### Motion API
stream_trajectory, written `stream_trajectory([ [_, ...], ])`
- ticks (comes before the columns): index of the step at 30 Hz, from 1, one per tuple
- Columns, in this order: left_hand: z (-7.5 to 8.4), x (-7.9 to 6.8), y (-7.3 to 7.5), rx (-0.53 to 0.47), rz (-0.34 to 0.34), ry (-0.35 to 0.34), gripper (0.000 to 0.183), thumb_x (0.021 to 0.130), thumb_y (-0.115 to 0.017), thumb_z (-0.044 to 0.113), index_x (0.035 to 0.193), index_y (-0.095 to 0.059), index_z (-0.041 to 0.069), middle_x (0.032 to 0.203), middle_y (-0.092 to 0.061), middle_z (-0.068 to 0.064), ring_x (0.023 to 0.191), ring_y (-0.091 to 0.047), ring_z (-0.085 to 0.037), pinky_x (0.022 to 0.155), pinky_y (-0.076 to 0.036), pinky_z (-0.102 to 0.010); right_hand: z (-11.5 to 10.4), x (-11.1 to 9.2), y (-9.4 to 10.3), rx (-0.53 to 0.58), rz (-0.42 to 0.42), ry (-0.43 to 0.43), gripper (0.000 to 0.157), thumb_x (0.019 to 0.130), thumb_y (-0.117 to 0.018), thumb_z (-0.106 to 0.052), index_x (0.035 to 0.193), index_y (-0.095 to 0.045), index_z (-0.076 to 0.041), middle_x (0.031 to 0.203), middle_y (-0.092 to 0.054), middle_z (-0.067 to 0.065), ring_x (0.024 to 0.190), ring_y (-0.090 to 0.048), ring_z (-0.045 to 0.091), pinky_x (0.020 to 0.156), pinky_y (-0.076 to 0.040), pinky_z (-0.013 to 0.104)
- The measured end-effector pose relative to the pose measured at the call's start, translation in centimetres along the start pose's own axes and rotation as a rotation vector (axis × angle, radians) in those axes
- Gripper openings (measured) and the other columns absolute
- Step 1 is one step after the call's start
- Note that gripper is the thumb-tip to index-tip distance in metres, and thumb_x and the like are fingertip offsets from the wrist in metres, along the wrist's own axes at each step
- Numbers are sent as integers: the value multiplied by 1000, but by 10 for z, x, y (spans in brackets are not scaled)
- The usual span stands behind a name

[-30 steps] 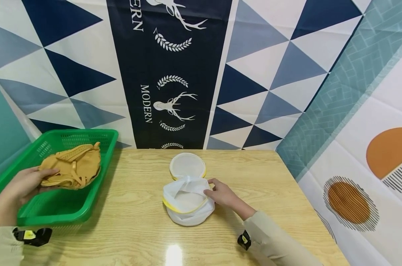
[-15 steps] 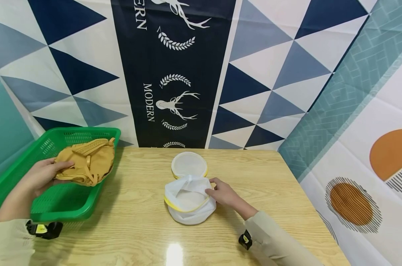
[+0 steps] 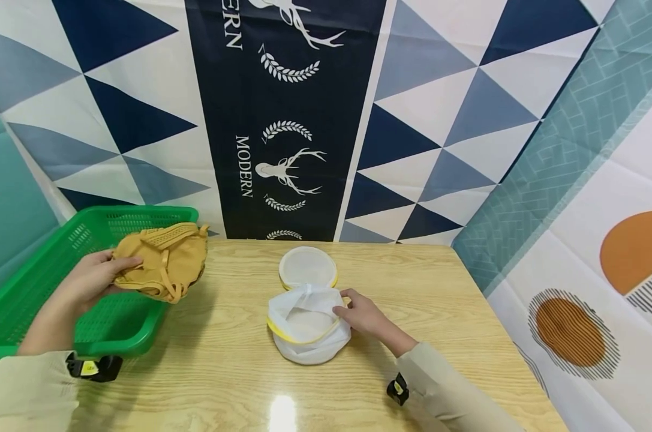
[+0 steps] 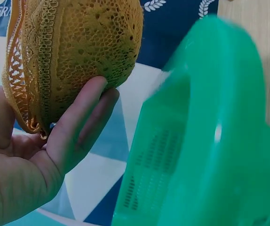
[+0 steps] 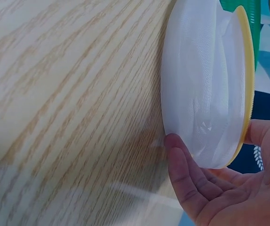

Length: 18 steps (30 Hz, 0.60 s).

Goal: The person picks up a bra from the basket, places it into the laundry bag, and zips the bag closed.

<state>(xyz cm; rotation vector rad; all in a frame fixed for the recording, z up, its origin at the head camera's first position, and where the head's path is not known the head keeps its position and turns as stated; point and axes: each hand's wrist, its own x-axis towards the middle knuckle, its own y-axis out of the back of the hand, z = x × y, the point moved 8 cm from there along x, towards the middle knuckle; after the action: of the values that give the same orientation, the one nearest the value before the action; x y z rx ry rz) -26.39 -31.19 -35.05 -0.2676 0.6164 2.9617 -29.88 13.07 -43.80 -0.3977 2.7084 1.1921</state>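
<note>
My left hand (image 3: pixel 90 279) grips a folded mustard-yellow lace bra (image 3: pixel 164 261), held over the right rim of the green basket. In the left wrist view its lace cup (image 4: pixel 95 42) rests against my fingers (image 4: pixel 78 120). On the table stands a white mesh laundry bag (image 3: pixel 312 351) with a yellow zipper edge. Its round lid (image 3: pixel 306 267) is folded back behind it, and the mouth faces up. My right hand (image 3: pixel 360 312) pinches the bag's right rim. The right wrist view shows thumb and fingers around the mesh wall (image 5: pixel 198 89).
A green plastic basket (image 3: pixel 142 342) with slotted walls sits at the table's left. The wooden table (image 3: pixel 239 384) extends in front of a patterned cloth backdrop (image 3: pixel 282 120). A second patterned cloth (image 3: pixel 563 240) borders the right side.
My left hand has carried the bra rightward, from inside the basket's outline to over its right rim. My right hand and the mesh bag stay where they were.
</note>
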Motion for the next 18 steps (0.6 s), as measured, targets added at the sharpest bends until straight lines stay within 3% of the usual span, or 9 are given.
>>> stream_trajectory([
  [9,10,9,-20,13,-23,-1,70,90,-43,41,133,-19,-9,87,-55,10,77,-60,0,72,-52,-28,2,0,-1,5,1,3,46,86,-53,-30,126,-43,-9,93,-54,12,70,-52,17,54,-45,27],
  [18,19,19,-37,-10,-49,-17,68,90,-44,40,132,-21,-8,92,-55,6,79,-60,0,74,-52,-28,0,-1,1,-2,7,15,46,86,-53,-30,126,-44,-9,88,-54,10,64,-51,16,52,-44,26],
])
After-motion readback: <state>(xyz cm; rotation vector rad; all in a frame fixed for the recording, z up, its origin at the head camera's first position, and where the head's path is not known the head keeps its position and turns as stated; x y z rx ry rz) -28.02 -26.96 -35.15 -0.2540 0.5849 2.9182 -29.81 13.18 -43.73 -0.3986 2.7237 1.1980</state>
